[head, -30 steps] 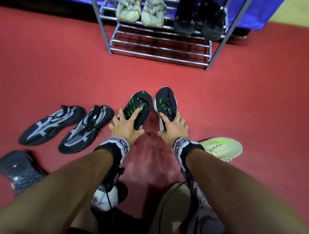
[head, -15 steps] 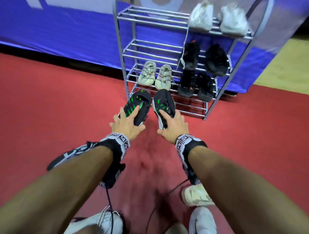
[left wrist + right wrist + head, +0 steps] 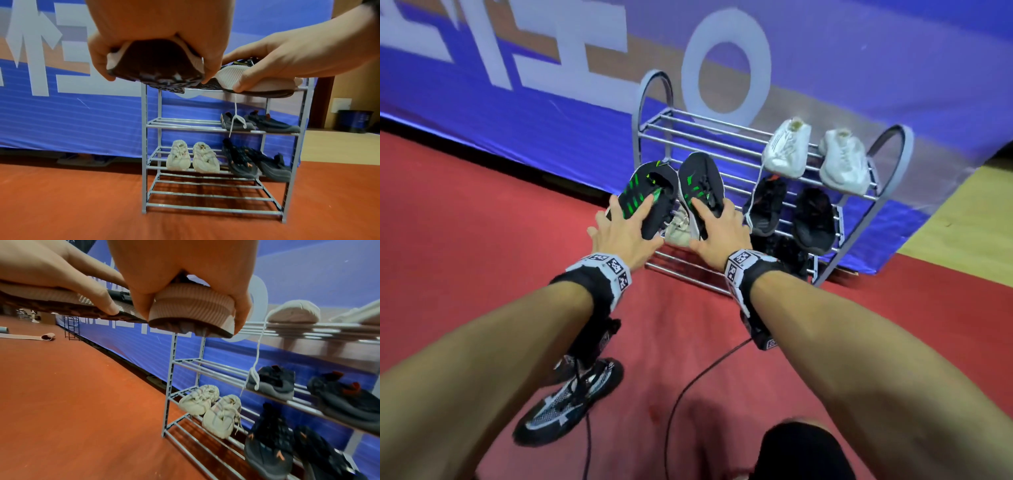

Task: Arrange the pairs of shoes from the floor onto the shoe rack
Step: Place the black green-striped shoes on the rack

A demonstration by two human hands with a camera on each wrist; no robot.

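Observation:
A pair of black shoes with green stripes is held in the air, side by side, toes toward the grey metal shoe rack point(image 3: 705, 135). My left hand point(image 3: 630, 214) grips the left shoe point(image 3: 647, 192) by its heel end. My right hand point(image 3: 714, 219) grips the right shoe point(image 3: 702, 178) the same way. Both shoes hang in front of the rack's upper left part. In the left wrist view fingers wrap the heel of the left shoe point(image 3: 156, 65), about level with the top shelf. The right wrist view shows the right shoe's ribbed pale heel point(image 3: 191, 311) clasped.
White sneakers point(image 3: 815, 154) sit on the top shelf's right, a lace dangling. Black shoes point(image 3: 791, 212) fill the second shelf's right. A beige pair point(image 3: 191, 155) and a black pair point(image 3: 252, 160) share the third shelf. A black-and-white shoe point(image 3: 571, 397) and a cable point(image 3: 688, 383) lie on the red floor.
Both hands have lifted the green-striped pair off the floor and carried it forward and up to the rack's upper shelves. The grips are unchanged.

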